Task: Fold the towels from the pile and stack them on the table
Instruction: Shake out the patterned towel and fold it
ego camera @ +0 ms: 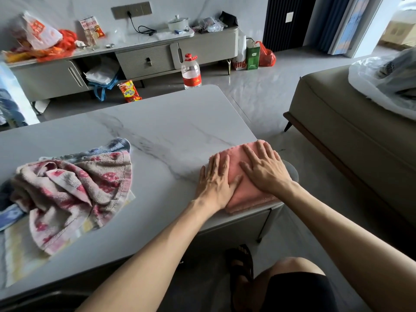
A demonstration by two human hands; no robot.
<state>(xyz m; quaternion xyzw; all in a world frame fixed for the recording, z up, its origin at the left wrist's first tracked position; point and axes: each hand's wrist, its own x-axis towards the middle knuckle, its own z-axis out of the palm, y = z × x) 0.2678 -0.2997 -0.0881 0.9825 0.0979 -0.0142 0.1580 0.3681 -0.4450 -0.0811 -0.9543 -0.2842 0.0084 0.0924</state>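
At the near right corner of the desk (pixel 168 129) a folded pink towel (pixel 246 197) lay flat, its edge close to the desk's rim. The person's left grip (pixel 216 183) pressed down on the towel's left side, fingers straight and close together, some of them reaching onto the marble. The right grip (pixel 264 170) lay on top of the towel with its fingers splayed. Both were fully open, palms down, clasping nothing.

Well apart, at the left end of the desk, the pile (pixel 72 188) of unfolded towels sat crumpled. A beige towel with red flowers was on top, a blue towel (pixel 119 145) showed behind it, and a pale yellow one lay beneath. Beyond the desk a water bottle (pixel 191 73) stood on the floor before a low cabinet (pixel 144 58), and a sofa (pixel 337 131) stood to the right.
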